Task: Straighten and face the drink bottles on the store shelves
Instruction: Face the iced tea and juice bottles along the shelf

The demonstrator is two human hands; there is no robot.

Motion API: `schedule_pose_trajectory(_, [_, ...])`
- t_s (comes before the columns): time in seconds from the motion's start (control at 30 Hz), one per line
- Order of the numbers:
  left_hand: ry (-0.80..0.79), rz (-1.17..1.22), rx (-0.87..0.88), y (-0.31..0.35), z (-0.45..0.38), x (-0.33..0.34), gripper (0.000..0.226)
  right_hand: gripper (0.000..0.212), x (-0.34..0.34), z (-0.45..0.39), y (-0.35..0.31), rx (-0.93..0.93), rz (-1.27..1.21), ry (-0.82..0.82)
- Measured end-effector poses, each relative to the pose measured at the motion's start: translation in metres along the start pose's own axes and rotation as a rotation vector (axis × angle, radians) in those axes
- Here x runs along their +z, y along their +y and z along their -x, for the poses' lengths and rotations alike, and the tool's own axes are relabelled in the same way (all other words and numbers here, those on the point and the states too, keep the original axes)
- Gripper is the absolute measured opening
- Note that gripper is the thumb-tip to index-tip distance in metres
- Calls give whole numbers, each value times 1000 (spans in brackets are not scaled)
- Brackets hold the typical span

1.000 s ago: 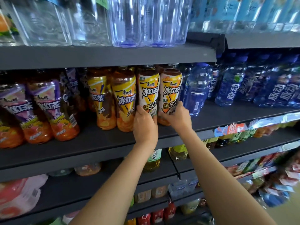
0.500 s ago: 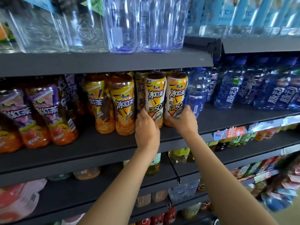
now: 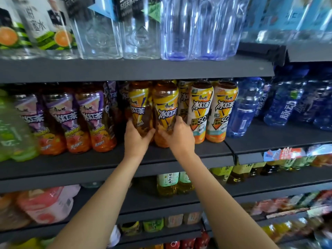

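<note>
Two yellow-labelled iced tea bottles stand side by side on the middle shelf. My left hand grips the left yellow bottle low on its body; its label is turned partly sideways. My right hand grips the right yellow bottle, whose label faces front. To their right stand two white-and-yellow iced tea bottles, upright with labels forward, free of both hands.
Purple-labelled tea bottles fill the shelf to the left, with a green drink at the far left. Blue water bottles stand to the right. Large clear bottles sit on the shelf above; more drinks fill the shelves below.
Both hands let go of the two white-and-yellow bottles and moved left onto the two yellow bottles. The view also shifted left.
</note>
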State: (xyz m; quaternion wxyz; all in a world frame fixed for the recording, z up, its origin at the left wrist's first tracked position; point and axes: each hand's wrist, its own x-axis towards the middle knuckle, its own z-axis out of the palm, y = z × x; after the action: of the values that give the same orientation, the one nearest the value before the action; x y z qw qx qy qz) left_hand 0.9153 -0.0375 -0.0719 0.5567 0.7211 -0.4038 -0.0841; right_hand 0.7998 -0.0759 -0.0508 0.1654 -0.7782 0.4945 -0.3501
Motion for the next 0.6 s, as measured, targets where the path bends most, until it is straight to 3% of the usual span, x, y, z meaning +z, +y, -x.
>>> schedule_pose_trajectory(0.2, [24,-236,-22,4,-7,-2,66,40,-1,-3,-3,119,63,54])
schedule_pose_trajectory(0.5, [82,-237,-72,21,4,14,70,47,4,-3,-5,145,152,79])
schedule_pose_trajectory(0.6, [90,-229,3,15,13,10,62,44,2,20,-4,81,122,217])
